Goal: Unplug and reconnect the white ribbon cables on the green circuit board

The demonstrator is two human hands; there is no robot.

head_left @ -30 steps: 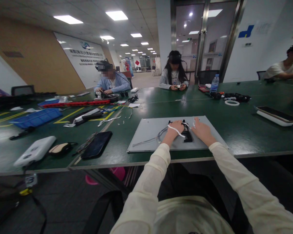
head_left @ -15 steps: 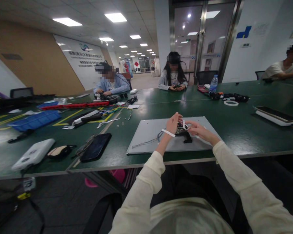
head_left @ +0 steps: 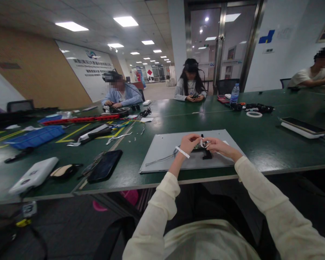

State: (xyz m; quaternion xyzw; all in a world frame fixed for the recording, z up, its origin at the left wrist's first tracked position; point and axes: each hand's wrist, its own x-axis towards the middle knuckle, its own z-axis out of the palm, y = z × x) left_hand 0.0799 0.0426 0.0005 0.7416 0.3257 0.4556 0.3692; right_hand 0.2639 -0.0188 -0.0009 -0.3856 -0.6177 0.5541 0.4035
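My left hand (head_left: 189, 143), with a white band around its wrist, has its fingertips pinched on one end of a narrow white strip (head_left: 202, 142). Closed on the strip's other side is my right hand (head_left: 219, 146). The strip looks curled between the two hands, and its exact kind is not clear. Right beneath them a small circuit board (head_left: 197, 147) with a black bracket (head_left: 207, 155) lies on a light grey panel (head_left: 159, 151); the hands cover part of it. A thin grey cable (head_left: 160, 159) runs left from the board across the panel.
Left of the panel lie a dark phone (head_left: 105, 166), a white device (head_left: 35, 174) and a blue tray (head_left: 36, 137). A ring of tape (head_left: 254, 114), a water bottle (head_left: 234, 93) and a phone on a white block (head_left: 303, 129) are to the right. Several people sit around the table.
My left hand has lowered and turned, its fingertips now meeting at the white strip. The strip now shows as a curl between both hands. The view has shifted slightly.
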